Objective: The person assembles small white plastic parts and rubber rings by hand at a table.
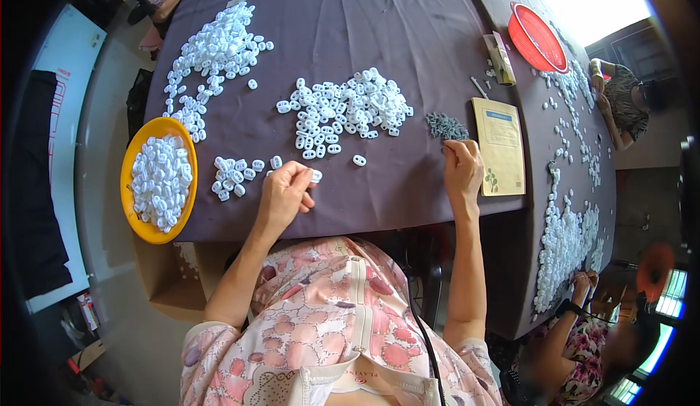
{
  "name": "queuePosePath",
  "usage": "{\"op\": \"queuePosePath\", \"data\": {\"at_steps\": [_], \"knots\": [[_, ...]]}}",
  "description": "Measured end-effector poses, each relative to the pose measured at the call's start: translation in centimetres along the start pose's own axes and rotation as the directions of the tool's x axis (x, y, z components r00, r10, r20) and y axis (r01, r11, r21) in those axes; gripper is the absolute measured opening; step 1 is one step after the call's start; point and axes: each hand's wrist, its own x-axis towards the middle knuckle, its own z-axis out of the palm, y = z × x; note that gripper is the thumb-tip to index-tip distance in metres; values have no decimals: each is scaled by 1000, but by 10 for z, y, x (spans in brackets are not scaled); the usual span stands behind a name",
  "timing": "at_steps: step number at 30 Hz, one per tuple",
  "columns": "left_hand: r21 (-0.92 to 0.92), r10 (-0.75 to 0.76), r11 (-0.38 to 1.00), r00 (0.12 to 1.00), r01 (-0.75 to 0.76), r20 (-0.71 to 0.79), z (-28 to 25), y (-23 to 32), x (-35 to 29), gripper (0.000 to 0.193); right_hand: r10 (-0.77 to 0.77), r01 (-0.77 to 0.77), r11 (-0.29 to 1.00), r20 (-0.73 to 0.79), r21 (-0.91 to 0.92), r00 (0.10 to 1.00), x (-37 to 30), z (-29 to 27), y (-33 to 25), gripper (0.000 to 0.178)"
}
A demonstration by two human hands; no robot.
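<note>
My left hand (pixel 286 196) is closed in a pinch near the table's front edge, with a small white oval plastic piece (pixel 316 176) between thumb and fingers. Such pieces have two dark holes in their faces. At the right, my right hand (pixel 463 169) has its fingertips pressed together at the near side of a heap of tiny grey parts (pixel 445 125); whatever is in them is too small to make out. Beyond my left hand lies a spread pile of white oval pieces (pixel 375 100). A smaller cluster of them (pixel 232 175) rests left of that hand.
A yellow bowl (pixel 127 200) full of white pieces stands at the left edge. Behind it is another large pile (pixel 226 38). A tan packet (pixel 501 147) lies beside my right hand. Farther right are a red basket (pixel 519 28), more white pieces (pixel 565 253) and two people working.
</note>
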Motion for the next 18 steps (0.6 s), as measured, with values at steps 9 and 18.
{"op": "queuePosePath", "data": {"at_steps": [9,18], "knots": [[540,306,820,942,-190,-134,-35,-6,-4,19,-109,117,987,78,-106,991,21,14,-2,4],[754,378,645,909,-123,-175,-46,-1,-5,21,-104,112,992,124,-61,987,12,10,2,3]]}}
